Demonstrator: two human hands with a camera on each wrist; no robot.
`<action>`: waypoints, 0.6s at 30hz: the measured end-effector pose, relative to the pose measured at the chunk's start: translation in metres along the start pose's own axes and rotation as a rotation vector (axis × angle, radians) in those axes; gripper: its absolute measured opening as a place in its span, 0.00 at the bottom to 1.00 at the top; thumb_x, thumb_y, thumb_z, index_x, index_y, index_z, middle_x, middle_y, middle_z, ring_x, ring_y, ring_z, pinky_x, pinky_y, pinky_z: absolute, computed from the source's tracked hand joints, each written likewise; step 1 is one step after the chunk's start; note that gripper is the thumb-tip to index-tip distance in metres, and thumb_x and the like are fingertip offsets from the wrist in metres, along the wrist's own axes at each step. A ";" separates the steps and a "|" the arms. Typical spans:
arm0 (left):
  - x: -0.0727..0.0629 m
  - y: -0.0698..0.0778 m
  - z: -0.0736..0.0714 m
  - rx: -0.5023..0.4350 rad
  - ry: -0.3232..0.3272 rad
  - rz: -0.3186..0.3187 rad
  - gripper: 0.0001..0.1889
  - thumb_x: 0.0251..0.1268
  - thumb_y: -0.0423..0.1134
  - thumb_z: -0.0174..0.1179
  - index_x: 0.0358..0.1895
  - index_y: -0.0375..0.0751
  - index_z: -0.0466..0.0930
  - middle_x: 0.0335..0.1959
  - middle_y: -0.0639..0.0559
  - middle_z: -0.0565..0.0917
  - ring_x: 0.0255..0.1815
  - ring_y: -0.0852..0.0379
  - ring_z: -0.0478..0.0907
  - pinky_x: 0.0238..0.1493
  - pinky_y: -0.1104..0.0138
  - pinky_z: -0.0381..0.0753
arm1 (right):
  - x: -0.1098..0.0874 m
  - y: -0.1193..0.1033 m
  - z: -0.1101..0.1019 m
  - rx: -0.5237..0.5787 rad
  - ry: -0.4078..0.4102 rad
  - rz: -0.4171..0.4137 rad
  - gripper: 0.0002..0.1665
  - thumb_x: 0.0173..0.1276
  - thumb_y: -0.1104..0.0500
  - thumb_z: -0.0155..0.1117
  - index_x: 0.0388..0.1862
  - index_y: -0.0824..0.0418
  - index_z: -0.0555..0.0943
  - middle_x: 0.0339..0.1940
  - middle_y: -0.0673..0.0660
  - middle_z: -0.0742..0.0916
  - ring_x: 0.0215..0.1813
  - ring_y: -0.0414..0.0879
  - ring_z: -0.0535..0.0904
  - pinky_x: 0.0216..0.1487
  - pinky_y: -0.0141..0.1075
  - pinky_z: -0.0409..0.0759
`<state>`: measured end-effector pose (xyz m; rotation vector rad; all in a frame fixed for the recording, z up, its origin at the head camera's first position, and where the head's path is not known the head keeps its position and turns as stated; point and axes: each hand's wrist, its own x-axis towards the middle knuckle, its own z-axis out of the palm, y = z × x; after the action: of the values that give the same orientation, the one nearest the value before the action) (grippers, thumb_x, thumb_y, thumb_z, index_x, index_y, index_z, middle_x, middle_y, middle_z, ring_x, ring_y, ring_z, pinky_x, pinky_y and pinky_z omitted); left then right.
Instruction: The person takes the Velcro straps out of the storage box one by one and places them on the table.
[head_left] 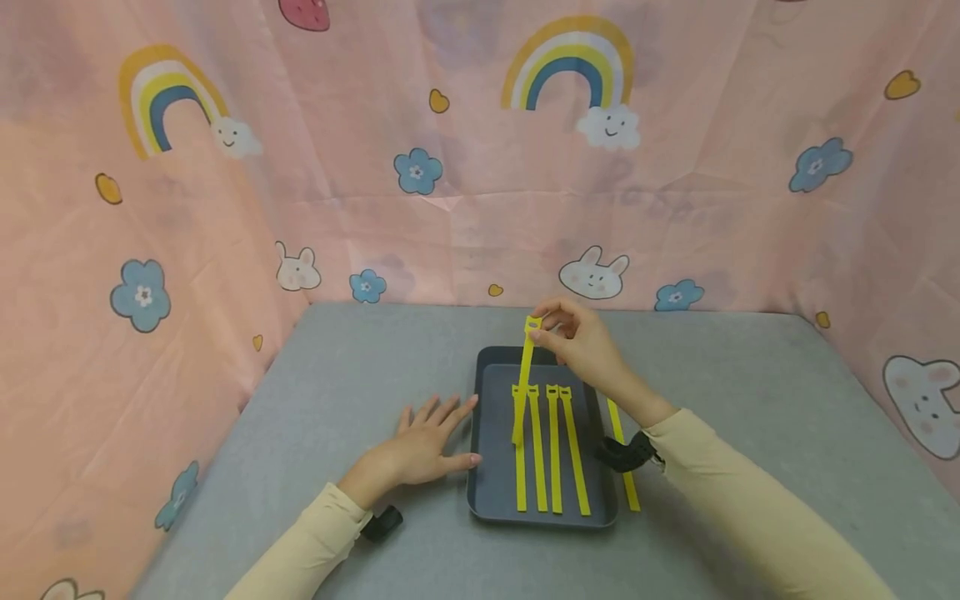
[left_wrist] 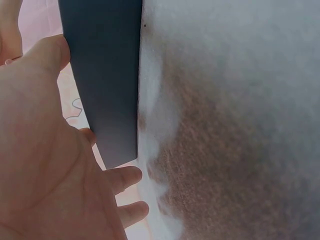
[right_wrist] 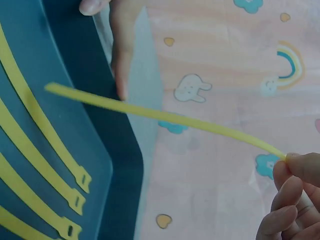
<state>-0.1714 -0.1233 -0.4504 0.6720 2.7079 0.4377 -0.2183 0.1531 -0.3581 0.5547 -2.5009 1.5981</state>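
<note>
My right hand point(head_left: 588, 348) pinches a yellow cable strap point(head_left: 527, 358) by its slotted head, above the far part of a dark grey tray point(head_left: 492, 487). The strap's tail hangs down over the tray, bending slightly in the right wrist view. Inside the tray several more yellow straps point(head_left: 555, 467) lie side by side, slotted heads toward the far end. My left hand point(head_left: 423, 450) is spread at the tray's left side. In the left wrist view its thumb and a fingertip touch the tray's outer wall point(left_wrist: 105, 85), fingers extended.
Just right of the tray, another yellow strap point(head_left: 632, 493) lies on the grey table point(head_left: 720, 367), partly hidden by the right wrist's black band point(head_left: 628, 452). A pink patterned curtain point(head_left: 465, 225) stands behind the table and along both sides.
</note>
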 end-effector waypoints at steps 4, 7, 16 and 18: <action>-0.004 0.003 -0.005 -0.006 0.002 0.014 0.46 0.66 0.72 0.49 0.81 0.63 0.40 0.83 0.47 0.49 0.83 0.35 0.40 0.74 0.30 0.37 | -0.002 -0.003 -0.012 -0.013 0.021 0.005 0.15 0.69 0.57 0.66 0.53 0.57 0.79 0.33 0.50 0.82 0.20 0.45 0.71 0.23 0.35 0.73; -0.005 0.004 -0.005 -0.006 0.007 0.023 0.46 0.66 0.72 0.47 0.81 0.64 0.38 0.83 0.46 0.48 0.83 0.35 0.40 0.74 0.30 0.37 | -0.004 -0.004 -0.022 -0.014 0.035 0.002 0.15 0.70 0.57 0.66 0.53 0.58 0.79 0.32 0.47 0.81 0.20 0.45 0.71 0.24 0.35 0.73; -0.006 0.004 -0.006 -0.002 0.003 0.026 0.45 0.67 0.71 0.48 0.81 0.63 0.39 0.83 0.46 0.49 0.83 0.35 0.40 0.74 0.31 0.38 | -0.015 -0.009 -0.051 -0.019 0.067 0.028 0.16 0.69 0.56 0.67 0.53 0.58 0.78 0.30 0.43 0.81 0.19 0.48 0.70 0.22 0.36 0.70; -0.006 0.005 -0.007 0.000 -0.003 0.025 0.45 0.67 0.71 0.48 0.81 0.63 0.38 0.83 0.46 0.48 0.83 0.36 0.40 0.74 0.31 0.38 | -0.018 -0.009 -0.056 -0.024 0.071 0.037 0.17 0.69 0.56 0.67 0.54 0.58 0.78 0.30 0.42 0.81 0.19 0.47 0.70 0.21 0.37 0.69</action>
<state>-0.1671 -0.1238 -0.4413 0.7062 2.6991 0.4427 -0.2037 0.2044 -0.3315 0.4437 -2.4892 1.5688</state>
